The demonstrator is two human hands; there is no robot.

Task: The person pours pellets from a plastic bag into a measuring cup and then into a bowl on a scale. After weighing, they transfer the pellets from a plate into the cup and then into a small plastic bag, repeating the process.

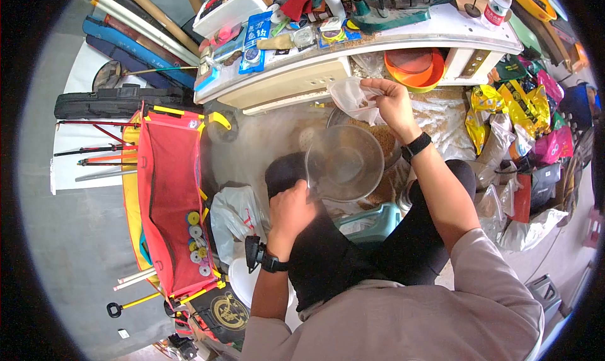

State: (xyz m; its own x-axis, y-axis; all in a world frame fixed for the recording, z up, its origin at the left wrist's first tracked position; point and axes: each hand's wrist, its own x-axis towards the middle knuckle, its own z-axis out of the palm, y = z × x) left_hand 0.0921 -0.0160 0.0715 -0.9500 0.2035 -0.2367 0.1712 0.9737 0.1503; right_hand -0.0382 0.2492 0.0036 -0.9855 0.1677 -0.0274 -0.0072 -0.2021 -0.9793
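Note:
A clear round plastic bowl [353, 162] is tilted over my lap, its left rim gripped by the closed fingers of my left hand [292, 211]. Above and to the right, my right hand [396, 112] pinches a thin translucent plastic bag [353, 99], which hangs down beyond the bowl's far rim. Below them stands a wide basin of brown granules [383, 135], partly hidden by the bowl and my right hand. Between my knees sits a teal plastic container [375, 223].
A cluttered workbench [290, 77] runs across the front, with orange bowls [414, 68] beneath its top. At left stands a red mesh carrier [170, 203] holding several spools, beside a white plastic bag [236, 216]. Yellow packets [520, 106] and other bags are piled at right.

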